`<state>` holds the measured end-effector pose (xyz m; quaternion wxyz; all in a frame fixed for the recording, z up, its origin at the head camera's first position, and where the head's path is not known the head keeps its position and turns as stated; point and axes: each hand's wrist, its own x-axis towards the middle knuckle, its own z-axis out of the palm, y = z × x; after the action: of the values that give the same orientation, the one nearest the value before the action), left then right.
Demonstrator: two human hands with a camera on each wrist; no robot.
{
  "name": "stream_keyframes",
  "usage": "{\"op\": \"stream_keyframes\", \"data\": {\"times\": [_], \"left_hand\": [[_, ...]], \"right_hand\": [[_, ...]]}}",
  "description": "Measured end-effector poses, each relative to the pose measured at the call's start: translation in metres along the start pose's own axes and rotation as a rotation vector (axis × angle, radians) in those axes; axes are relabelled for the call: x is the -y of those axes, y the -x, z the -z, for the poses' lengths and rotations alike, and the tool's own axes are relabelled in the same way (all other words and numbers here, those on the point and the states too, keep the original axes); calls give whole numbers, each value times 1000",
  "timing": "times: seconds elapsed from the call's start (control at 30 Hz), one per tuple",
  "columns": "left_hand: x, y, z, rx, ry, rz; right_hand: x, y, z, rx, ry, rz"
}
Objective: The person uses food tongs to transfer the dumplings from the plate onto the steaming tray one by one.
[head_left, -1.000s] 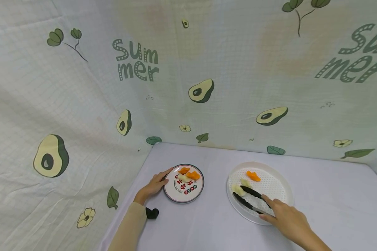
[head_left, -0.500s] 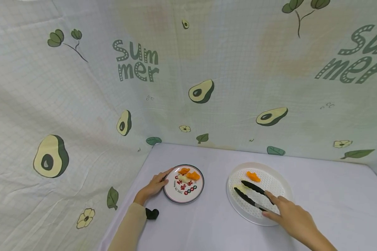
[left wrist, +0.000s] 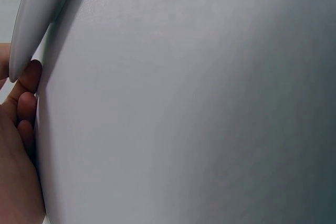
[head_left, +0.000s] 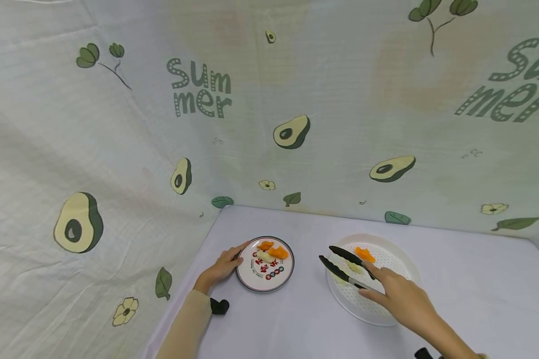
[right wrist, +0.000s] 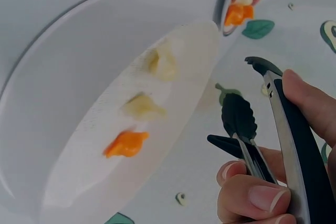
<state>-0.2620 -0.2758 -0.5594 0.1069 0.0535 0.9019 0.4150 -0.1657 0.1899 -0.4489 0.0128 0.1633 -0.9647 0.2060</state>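
Observation:
My left hand [head_left: 221, 267] grips the left rim of a small white plate [head_left: 248, 269] with red print, thumb on top and fingers [left wrist: 27, 106] under the edge. On that plate lie two orange dumpling-shaped pieces [head_left: 278, 253] and a pale one [head_left: 265, 257]. My right hand [head_left: 402, 296] holds black-tipped tongs [head_left: 343, 253], their arms spread with nothing between, above the left part of a round white tray [head_left: 377, 314]. In the right wrist view, the tray bears one orange piece [right wrist: 126, 144] and two pale yellow pieces [right wrist: 163, 62]. The tongs partly cover the pale ones in the head view.
Plate and tray stand apart on a pale table [head_left: 305, 299]. A cloth [head_left: 332, 89] with avocado prints hangs behind the table and along its left. Dark objects [head_left: 219, 306] sit at both wrists.
The tongs have moved left and away from me, rising off the pale pieces and passing to the tray's left edge. My left hand keeps its hold on the plate. The head view shifted slightly.

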Motion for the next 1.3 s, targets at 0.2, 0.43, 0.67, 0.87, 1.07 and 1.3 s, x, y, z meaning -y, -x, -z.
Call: {"op": "stream_keyframes", "data": {"times": [0.2, 0.43, 0.67, 0.87, 1.07, 1.3], "left_hand": [[3, -3, -1, 4, -3, -6], [4, -3, 0, -6, -2, -1], [5, 0, -1, -7, 11, 19], [4, 1, -1, -13, -7, 6], [3, -1, 0, -11, -29, 4], [1, -1, 1, -11, -30, -5]], "right_hand": [[11, -13, -2, 7, -15, 24], [26, -33, -8, 61, -84, 58], [42, -53, -24, 106, -101, 73], [54, -70, -46, 146, -64, 45], [62, -84, -60, 143, -47, 33], [72, -95, -67, 162, -24, 15]]}}
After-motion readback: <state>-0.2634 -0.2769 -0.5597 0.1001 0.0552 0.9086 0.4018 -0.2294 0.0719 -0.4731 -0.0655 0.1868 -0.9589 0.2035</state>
